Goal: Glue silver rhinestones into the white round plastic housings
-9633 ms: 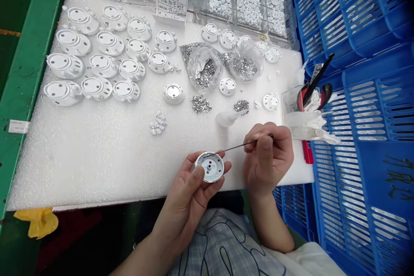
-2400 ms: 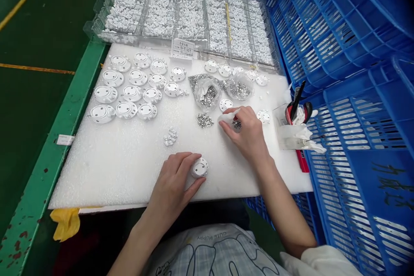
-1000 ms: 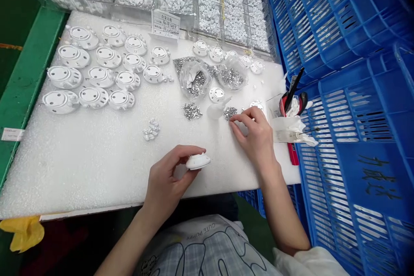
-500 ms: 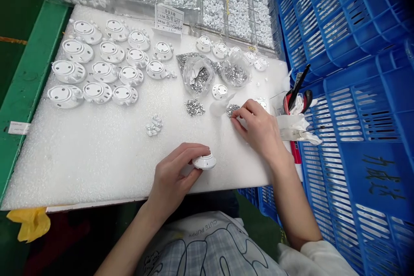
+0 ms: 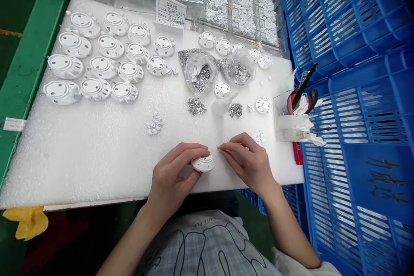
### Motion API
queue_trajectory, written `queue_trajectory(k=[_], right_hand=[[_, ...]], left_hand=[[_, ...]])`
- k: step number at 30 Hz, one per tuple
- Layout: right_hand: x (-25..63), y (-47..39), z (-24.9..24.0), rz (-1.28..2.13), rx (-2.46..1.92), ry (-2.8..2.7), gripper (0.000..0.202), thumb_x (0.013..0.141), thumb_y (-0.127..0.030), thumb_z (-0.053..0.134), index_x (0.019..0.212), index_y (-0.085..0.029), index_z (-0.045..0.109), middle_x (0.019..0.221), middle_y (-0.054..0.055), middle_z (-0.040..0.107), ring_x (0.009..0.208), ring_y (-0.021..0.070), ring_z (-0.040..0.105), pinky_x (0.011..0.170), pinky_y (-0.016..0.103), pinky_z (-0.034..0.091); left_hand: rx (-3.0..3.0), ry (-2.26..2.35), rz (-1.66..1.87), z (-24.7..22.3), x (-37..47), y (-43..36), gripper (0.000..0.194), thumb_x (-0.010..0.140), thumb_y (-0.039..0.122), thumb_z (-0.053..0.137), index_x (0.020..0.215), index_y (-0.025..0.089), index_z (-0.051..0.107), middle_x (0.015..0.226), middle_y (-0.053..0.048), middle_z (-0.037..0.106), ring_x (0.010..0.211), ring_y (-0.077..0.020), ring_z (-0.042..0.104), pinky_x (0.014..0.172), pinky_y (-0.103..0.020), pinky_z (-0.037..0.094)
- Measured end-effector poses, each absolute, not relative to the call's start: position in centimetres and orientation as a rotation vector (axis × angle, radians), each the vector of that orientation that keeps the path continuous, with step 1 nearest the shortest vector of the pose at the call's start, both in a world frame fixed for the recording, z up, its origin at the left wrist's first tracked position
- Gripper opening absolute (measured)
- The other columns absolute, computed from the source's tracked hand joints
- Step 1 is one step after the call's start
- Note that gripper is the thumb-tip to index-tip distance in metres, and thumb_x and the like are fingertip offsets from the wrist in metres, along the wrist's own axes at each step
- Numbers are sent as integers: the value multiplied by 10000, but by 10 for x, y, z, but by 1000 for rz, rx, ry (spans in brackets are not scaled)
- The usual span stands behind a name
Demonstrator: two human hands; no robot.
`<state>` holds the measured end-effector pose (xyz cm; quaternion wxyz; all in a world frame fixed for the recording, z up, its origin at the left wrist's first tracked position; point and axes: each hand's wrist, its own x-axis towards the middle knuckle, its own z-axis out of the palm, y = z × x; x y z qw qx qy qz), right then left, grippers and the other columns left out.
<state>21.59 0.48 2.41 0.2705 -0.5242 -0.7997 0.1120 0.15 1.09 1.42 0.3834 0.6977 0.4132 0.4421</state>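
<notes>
The left hand grips a white, round, plastic-looking stepped disc over the white foam sheet; the right hand pinches a tiny piece, too small to identify, near it; likely a fitting step, calling for careful alignment with the disc

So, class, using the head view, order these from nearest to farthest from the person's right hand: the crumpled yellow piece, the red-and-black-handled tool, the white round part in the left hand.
1. White round part: just left of the right hand, in the left hand.
2. Red-and-black-handled tool: to the right, farther back.
3. Crumpled yellow piece: far left, low in the view.
</notes>
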Motion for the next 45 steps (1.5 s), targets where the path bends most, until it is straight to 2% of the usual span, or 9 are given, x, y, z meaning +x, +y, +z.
queue_trajectory(k=[5,13,22,28,35,39,45], right_hand=[[212,-6,26,495,-1648,-1882,105,1005,-156,647,995,-210,737,880,15,618,677,112,600,588,245,521],[196,-2,32,569,-1797,-1805,111,985,-172,657,904,-210,724,842,4,597,653,119,553,614,264,506],[188,0,32,351,-1845,-2004,119,983,-171,609,888,-214,666,880,26,610,663,134,611,614,280,500],[188,2,30,410,-1752,-2023,116,976,-136,597,906,-202,663,881,19,597,662,123,596,628,273,502],[198,8,37,788,-1688,-1802,123,915,-123,628,852,-227,644,805,-18,540,683,128,551,624,260,471],[202,3,40,1031,-1545,-1605,112,928,-156,641,854,-240,638,825,-15,569,727,138,564,656,268,487],[197,-6,37,1220,-1368,-1531,52,1029,-293,616,988,-269,637,1021,36,596,1010,193,629,852,334,554]], left_hand=[[1764,1089,1164,14,1,9,278,930,-29,669,1085,192,731,1099,-30,785,1035,-113,740,958,-168,558],[1795,1102,1125,14,1,12,272,930,-7,661,1074,212,735,1086,-30,805,1009,-152,761,935,-232,600],[1832,1104,1094,11,3,10,312,914,-36,643,1086,211,725,1095,-39,798,1023,-160,754,939,-248,600],[1843,1116,1069,12,2,10,300,925,-29,637,1088,209,720,1101,-46,796,1026,-171,756,944,-276,613],[1845,1120,1061,13,4,10,307,926,-27,628,1088,217,721,1107,-49,798,1025,-181,758,933,-290,621],[1841,1110,1084,13,3,10,288,926,-19,639,1073,212,726,1091,-49,800,1016,-178,760,922,-278,620],[1838,1106,1086,12,5,11,256,935,6,655,1063,216,726,1074,-52,805,990,-184,766,900,-291,629]])
